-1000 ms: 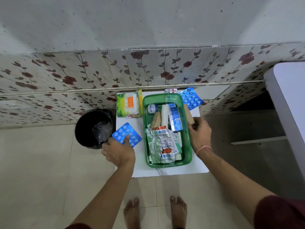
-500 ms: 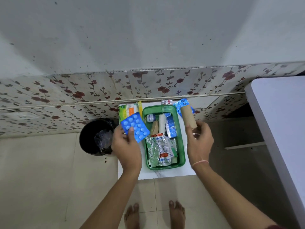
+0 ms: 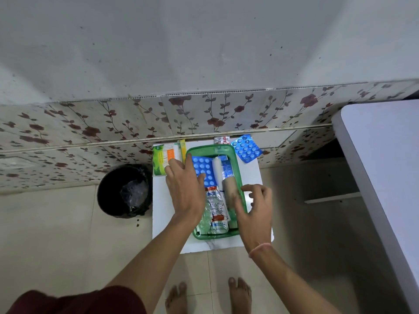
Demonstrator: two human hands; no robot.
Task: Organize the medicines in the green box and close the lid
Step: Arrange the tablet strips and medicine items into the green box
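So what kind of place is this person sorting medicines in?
Probably a room in a home, not a pharmacy or clinic: a wall with rose-patterned tiles, a black round waste bin on a pale tiled floor, and bare feet by the small white table.

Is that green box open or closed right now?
Open. The green plastic box has no lid on it; a blue blister pack, foil strips and a brown cardboard roll show inside.

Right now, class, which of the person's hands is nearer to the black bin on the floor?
Left. The left hand is over the green box's left side, closer to the black bin. The right hand is at the box's right edge, farther away.
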